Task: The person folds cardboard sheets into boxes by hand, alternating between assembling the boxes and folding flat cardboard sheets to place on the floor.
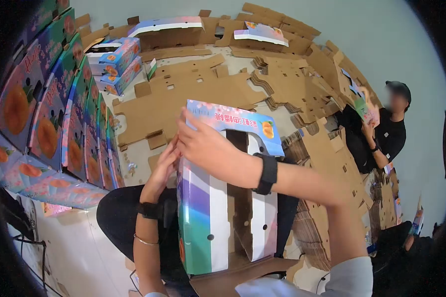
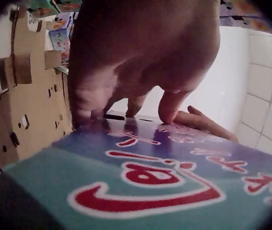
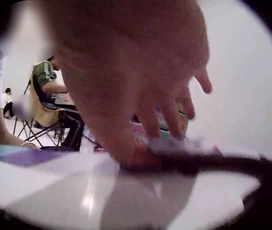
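A printed cardboard fruit box (image 1: 218,213) with peach pictures sits on the person's lap, its long top opening between white inner flaps. At the far left corner of the box, the right hand (image 1: 203,141) reaches across with fingers extended over the edge. Close by, the left hand (image 1: 161,168) touches the box's left side, fingers pointing up toward the right hand. The left wrist view shows left fingertips (image 2: 167,115) against the printed side panel (image 2: 126,163), beside dark slots. In the right wrist view the right fingers (image 3: 174,120) are spread beyond the white flap (image 3: 88,191).
Finished-looking peach boxes (image 1: 15,111) stand stacked along the left. Flat brown cardboard sheets (image 1: 183,94) cover the floor ahead, with more piled at the right (image 1: 307,218). Two folded boxes (image 1: 119,64) stand farther back. Another person (image 1: 389,131) sits at the right holding printed card.
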Demonstrator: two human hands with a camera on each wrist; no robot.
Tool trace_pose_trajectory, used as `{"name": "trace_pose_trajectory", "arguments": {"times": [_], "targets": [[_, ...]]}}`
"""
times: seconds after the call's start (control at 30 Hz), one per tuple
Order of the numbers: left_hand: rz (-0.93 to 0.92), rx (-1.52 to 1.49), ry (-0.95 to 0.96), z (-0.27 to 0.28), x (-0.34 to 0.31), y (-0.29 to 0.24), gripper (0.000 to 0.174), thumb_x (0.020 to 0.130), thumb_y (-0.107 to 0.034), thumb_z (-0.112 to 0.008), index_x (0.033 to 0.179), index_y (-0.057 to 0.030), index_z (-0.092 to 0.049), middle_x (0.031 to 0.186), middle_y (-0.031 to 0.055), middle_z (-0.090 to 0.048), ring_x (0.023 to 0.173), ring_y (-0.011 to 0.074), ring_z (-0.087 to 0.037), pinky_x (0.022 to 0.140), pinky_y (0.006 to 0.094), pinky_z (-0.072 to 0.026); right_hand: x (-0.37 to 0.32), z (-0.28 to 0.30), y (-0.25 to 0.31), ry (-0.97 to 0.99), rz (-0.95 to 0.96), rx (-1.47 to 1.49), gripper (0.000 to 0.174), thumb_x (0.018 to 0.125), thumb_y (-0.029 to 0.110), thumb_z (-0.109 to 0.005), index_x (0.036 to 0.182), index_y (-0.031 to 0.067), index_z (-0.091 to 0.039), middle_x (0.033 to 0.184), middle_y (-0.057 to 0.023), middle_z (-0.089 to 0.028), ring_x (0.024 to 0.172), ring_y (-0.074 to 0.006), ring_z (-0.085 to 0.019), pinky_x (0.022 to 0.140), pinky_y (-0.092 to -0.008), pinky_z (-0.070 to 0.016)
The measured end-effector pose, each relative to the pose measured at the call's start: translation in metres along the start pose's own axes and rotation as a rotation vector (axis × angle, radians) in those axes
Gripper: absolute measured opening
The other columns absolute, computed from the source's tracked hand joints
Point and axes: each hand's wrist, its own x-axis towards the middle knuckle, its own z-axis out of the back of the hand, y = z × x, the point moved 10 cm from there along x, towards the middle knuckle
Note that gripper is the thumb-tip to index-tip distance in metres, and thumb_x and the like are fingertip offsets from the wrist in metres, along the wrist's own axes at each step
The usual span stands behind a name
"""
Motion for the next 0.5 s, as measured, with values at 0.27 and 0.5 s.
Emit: {"name": "trace_pose_trajectory", "arguments": {"times": [0.27, 0.5], "targets": [[0.072, 0.179, 0.013, -0.02, 0.005, 0.006, 0.065, 0.096, -0.044, -0.043, 0.148, -0.0128, -0.022, 0.141, 0.0046, -0.041, 0.118, 0.0144, -0.046, 0.096, 0.0279, -0.0365, 0.006, 0.004, -0.099, -0.059, -0.025, 0.285, 0.016, 0.069, 0.006, -0.058, 0.082, 0.0093, -0.067, 0.079, -0.007, -0.065, 0.085, -0.0218, -0.063, 0.108, -0.0418, -0.0306], [-0.068, 0.283, 0.081, -0.031, 0.003, -0.011, 0.068, 0.096, -0.05, -0.038, 0.149, -0.0129, -0.017, 0.15, 0.0088, -0.026, 0.135, 0.0221, -0.029, 0.106, 0.0334, -0.0287, -0.116, 0.01, -0.047, 0.193, 0.075, 0.581, 0.045, 0.069, 0.004, -0.062, 0.112, 0.0127, -0.057, 0.12, -0.0054, -0.053, 0.117, -0.0258, -0.048, 0.11, -0.0469, -0.0272]]}}
